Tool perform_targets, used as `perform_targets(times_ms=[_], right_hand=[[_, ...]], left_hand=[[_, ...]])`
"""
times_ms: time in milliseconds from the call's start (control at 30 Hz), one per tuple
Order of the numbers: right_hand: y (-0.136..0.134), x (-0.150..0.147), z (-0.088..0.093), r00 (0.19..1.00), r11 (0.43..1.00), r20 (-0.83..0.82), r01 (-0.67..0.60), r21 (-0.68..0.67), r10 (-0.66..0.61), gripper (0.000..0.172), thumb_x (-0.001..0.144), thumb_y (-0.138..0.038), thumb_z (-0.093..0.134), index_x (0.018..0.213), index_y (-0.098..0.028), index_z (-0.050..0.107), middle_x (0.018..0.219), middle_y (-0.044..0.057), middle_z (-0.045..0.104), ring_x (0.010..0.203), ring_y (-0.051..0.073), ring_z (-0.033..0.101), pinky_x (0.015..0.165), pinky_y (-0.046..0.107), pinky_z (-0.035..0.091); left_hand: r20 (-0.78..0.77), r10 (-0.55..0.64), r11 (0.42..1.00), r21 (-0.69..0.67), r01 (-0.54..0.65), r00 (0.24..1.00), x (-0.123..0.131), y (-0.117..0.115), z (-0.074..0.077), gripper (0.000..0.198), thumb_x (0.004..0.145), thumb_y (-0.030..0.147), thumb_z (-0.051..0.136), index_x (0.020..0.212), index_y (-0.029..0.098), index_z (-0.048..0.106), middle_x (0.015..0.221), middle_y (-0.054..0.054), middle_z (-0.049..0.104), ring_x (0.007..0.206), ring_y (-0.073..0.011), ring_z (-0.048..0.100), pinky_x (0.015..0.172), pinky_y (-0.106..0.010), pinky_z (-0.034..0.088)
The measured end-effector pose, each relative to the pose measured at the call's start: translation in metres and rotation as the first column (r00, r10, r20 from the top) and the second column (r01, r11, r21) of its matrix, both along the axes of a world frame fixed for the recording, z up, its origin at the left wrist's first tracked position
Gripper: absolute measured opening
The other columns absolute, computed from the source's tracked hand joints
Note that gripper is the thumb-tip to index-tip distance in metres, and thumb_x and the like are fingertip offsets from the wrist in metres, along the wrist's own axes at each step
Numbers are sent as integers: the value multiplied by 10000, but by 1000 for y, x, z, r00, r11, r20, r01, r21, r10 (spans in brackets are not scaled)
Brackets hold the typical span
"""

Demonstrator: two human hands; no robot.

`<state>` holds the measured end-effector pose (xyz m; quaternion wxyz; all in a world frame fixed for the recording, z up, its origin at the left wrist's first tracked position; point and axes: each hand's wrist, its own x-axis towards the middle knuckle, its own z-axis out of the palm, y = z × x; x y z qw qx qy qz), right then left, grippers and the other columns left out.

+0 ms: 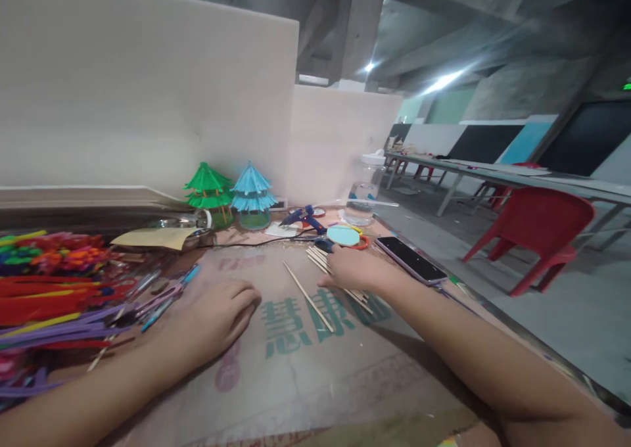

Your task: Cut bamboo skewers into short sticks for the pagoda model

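My left hand (pixel 224 312) rests on the plastic-covered cardboard (pixel 290 388), fingers curled together, with nothing visible in it. My right hand (pixel 350 268) lies over a bundle of thin wooden sticks (pixel 318 258); its fingertips are bent down and what they grip, if anything, is hidden. One single stick (pixel 308 297) lies apart between the hands, over the green printed characters. Just beyond my right hand is a light-blue disc (pixel 343 236) beside orange-handled scissors (pixel 363 242).
Colourful pipe cleaners (pixel 44 296) cover the left side. Green (pixel 208 187) and blue (pixel 252 187) tiered-roof models stand at the back, near a blue glue gun (pixel 305 218) and a clear bottle (pixel 367 187). A phone (pixel 411 260) lies right; a red chair (pixel 537 230) stands beyond.
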<state>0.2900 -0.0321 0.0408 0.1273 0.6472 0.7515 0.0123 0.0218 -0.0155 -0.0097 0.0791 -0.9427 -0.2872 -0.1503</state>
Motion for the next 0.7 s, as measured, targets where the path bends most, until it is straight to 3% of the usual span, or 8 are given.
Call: perform_targets(times_ms=[167, 333, 467, 567, 700], right_hand=[[-3, -8, -10, 999, 998, -3, -47, 50, 47, 358, 954, -363, 502, 1063, -78, 688, 1111, 198, 666, 990, 271, 674, 806, 293, 486], [9, -5, -40, 996, 982, 36, -83, 167, 79, 338, 990, -299, 420, 1084, -56, 636, 1083, 207, 652, 996, 280, 667, 810, 317, 485], [17, 0, -61, 984, 965, 95, -169, 200, 152, 356, 1003, -295, 380, 1027, -53, 640, 1016, 215, 657, 920, 294, 679, 742, 343, 488], [17, 0, -64, 980, 965, 127, -179, 193, 156, 370, 1007, -288, 359, 1038, -53, 643, 1014, 214, 663, 896, 297, 681, 718, 351, 484], [13, -4, -58, 972, 966, 161, -199, 168, 172, 405, 1012, -272, 319, 1042, -50, 656, 1045, 222, 664, 933, 293, 674, 737, 335, 477]], left_hand=[[21, 13, 999, -39, -12, 1000, -4, -3, -1, 257, 937, 213, 426, 1016, 188, 670, 1032, -78, 700, 958, -227, 652, 856, -362, 518], [-51, 57, 993, -101, -62, 997, -1, -9, -1, 268, 942, 202, 428, 1064, 159, 663, 1086, -102, 688, 1015, -240, 637, 904, -382, 512], [-141, 110, 984, -124, -128, 984, -1, -10, 3, 252, 927, 188, 454, 1041, 173, 678, 1048, -81, 708, 988, -213, 652, 887, -326, 510], [-186, 233, 961, -108, -256, 954, -11, -3, 19, 222, 868, 144, 491, 925, 166, 703, 920, -88, 727, 868, -219, 673, 790, -314, 518], [-189, 472, 871, -49, -488, 861, -44, 21, 53, 243, 783, 102, 520, 894, 170, 726, 889, -113, 739, 825, -256, 685, 732, -334, 502]])
